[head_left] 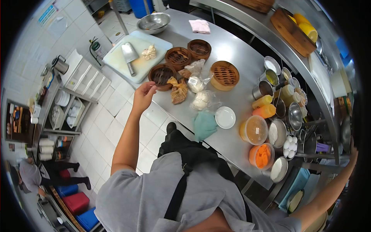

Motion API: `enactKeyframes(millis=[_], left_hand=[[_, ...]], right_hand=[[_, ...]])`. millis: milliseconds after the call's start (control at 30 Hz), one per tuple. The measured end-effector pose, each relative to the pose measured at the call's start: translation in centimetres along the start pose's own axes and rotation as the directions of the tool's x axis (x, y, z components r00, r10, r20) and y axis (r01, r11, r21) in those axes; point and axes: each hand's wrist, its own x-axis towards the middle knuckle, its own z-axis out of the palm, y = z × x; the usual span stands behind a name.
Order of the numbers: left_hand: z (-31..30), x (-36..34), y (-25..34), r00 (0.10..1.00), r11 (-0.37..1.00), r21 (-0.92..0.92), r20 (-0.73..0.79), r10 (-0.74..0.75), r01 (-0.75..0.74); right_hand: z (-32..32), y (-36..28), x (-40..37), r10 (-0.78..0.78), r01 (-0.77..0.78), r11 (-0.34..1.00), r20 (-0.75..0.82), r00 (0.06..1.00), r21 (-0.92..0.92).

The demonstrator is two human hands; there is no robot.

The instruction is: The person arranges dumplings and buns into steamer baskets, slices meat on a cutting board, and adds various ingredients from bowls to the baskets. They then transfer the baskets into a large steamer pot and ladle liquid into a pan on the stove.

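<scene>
My left hand [144, 95] is raised at the table's edge, just beside a bamboo steamer basket [157, 73]. Its fingers are loosely curled, thumb and fingertips slightly apart, and I see nothing held. Two more steamer baskets and a tied bag of brown food [179, 92] lie near it. Plastic bags with white contents [201, 99] rest beside a teal cloth [205, 125] and a small white plate [225, 117]. Far out at the right edge, my right hand [353, 154] reaches toward the shelving; its fingers are lost in the dark rim of the view.
A cleaver [129, 55] and pale pieces lie on a cutting board [112, 58]. Behind stands a metal bowl [154, 23]. Sauce bottles [264, 111], tubs and a bowl of eggs [290, 146] crowd the right side beneath a steel shelf. Another person [34, 174] is at the far left.
</scene>
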Motion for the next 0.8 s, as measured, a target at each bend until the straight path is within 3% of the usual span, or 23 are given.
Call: enactKeyframes(millis=[500,633,700,733,800], left_hand=[[-4.9,-3.6,-0.4,0.994,0.993,0.094,-0.091,-0.061,0.070],[-4.6,-3.1,0.3,0.997,0.994,0.096,-0.064,-0.049,0.055],[-4.2,-2.9,1.1,0.998,0.998,0.044,-0.034,-0.049,0.050],[-3.9,-2.9,1.6,0.998,0.998,0.040,-0.036,-0.049,0.051],[-2.7,-3.5,2.9,0.997,0.993,-0.101,0.058,-0.047,0.053]], right_hand=[[2.3,5.3,-0.9,0.013,0.006,0.981,-0.099,0.995,0.194],[1.3,6.2,-2.9,0.076,0.008,0.950,-0.256,0.964,0.313],[-0.6,6.6,-4.7,0.182,0.080,0.855,-0.441,0.879,0.512],[-2.1,6.9,-5.6,0.262,0.184,0.730,-0.518,0.814,0.658],[-3.9,6.6,-8.3,0.352,0.489,0.335,-0.588,0.728,0.805]])
